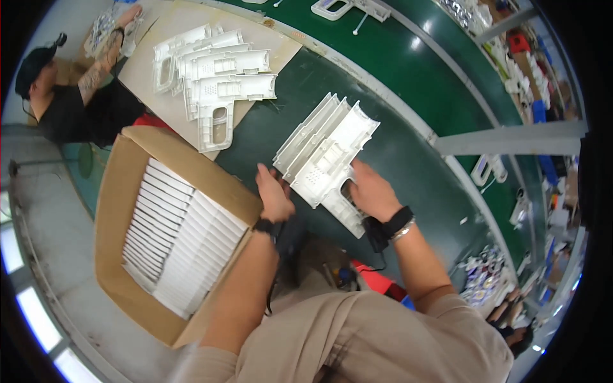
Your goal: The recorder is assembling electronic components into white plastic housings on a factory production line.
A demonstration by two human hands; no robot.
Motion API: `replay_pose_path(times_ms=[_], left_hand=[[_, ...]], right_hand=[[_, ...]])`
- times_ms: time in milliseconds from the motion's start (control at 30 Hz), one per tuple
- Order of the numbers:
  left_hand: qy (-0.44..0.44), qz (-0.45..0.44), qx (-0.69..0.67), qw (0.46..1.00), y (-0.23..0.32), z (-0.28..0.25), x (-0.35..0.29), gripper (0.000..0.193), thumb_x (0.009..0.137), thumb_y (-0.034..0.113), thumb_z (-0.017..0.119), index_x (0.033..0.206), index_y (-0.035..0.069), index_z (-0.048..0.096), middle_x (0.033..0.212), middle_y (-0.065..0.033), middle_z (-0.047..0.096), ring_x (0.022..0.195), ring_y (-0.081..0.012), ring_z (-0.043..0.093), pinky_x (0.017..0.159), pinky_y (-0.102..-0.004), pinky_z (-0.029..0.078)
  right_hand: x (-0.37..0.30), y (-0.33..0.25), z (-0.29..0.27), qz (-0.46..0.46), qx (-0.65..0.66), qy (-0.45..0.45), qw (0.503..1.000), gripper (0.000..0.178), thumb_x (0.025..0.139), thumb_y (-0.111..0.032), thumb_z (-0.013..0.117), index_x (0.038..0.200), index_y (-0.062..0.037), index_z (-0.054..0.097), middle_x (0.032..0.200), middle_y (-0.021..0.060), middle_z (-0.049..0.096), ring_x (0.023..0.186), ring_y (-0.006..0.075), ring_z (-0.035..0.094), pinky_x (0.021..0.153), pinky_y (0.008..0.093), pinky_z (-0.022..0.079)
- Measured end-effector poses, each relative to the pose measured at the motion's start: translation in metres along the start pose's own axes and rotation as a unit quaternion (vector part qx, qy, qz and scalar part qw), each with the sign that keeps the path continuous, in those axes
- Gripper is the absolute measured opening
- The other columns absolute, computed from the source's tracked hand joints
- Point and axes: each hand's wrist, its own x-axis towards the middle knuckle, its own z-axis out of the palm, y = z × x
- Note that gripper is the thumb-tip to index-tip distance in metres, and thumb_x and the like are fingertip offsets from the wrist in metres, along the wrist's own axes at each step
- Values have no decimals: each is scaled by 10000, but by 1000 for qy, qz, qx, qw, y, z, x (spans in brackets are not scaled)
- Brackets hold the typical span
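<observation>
A stack of several white plastic gun-shaped shell halves is in front of me over the green tabletop, tilted with the barrel ends pointing up and right. My right hand grips the stack on its right side, beside the handle opening. At its lower left edge is my left hand, holding it with some fingers hidden behind the shells. A second group of similar white shell halves lies overlapping on a cardboard sheet at the far left.
An open cardboard box filled with rows of white parts stands at my left. A green conveyor belt carries white shells past the table's far edge. At the upper left a co-worker in black reaches toward small parts. More parts lie at the right.
</observation>
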Motion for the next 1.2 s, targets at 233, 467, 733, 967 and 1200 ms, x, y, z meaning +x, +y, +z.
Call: replay_pose_path(times_ms=[233,467,733,967,1200], left_hand=[[-229,-74,138,961,34,9,60,645,856,598,476,1075,-3,555,946,-96,626,890,-202,588,848,-351,437],[-216,48,263,939,73,8,37,625,850,585,494,1090,13,560,1038,-112,607,985,-232,563,829,-351,444],[-62,491,554,669,172,32,28,552,857,436,545,1134,-40,507,1089,-248,541,1010,-386,532,863,-418,434],[-72,518,320,790,178,-49,2,489,855,181,612,1248,-24,406,1204,-196,480,1088,-302,517,856,-375,451],[32,446,273,852,144,-183,-37,470,851,59,599,1270,7,392,1209,-110,460,1047,-177,525,784,-270,482]], right_hand=[[17,1,5,16,103,-65,992,319,841,-53,490,1120,30,359,909,336,560,877,502,520,745,526,413],[9,14,38,-37,239,-2,970,555,803,16,436,1321,24,238,1180,282,490,1125,446,461,940,415,383],[121,-38,154,-67,219,45,972,280,873,-110,463,1105,46,477,1005,257,593,973,435,544,834,426,454],[147,-81,135,204,542,-170,797,280,901,-173,544,1071,21,433,791,100,556,657,156,596,569,297,542],[170,-96,148,163,565,-188,787,234,915,-143,521,1073,-4,420,862,106,547,720,192,589,650,311,548]])
